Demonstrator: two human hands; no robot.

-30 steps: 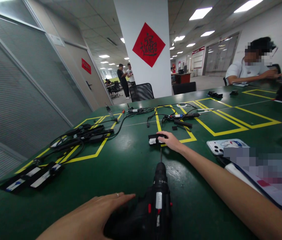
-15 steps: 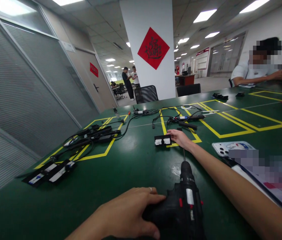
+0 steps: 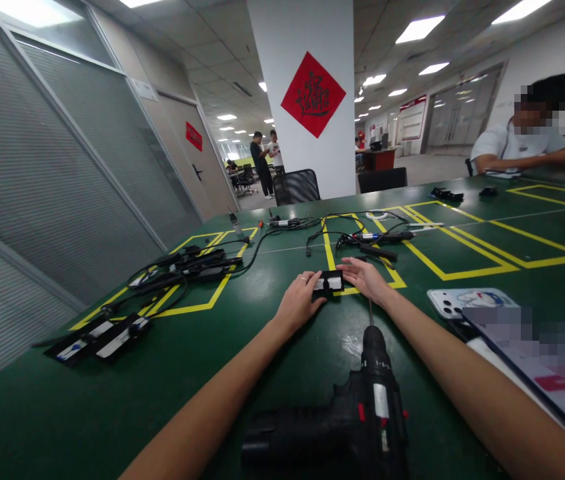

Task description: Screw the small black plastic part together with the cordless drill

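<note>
Forearms reach in from both near corners and converge over the table; left hand palm down, fingers over the left end of a small black-and-white piece, thumb spread below its near edge, firm grip or mere touch cannot be told. Right hand loosely open, fingers slightly bent at the piece's right end, contact unclear. Piece lies flat by the near-left corner of a yellow-taped rectangle. Power drill on its side between the forearms, bit pointing away toward the right hand. Surface dark green, scuffed, marked with more yellow tape; tangled black cables on the left, two similar black-and-white strips nearer, phone on the right. Beyond: white column bearing a red paper diamond, mesh chair at the far edge, blinds-lined glass partition on the left, seated person in a white top far right, two people standing in the background under ceiling lights
</note>
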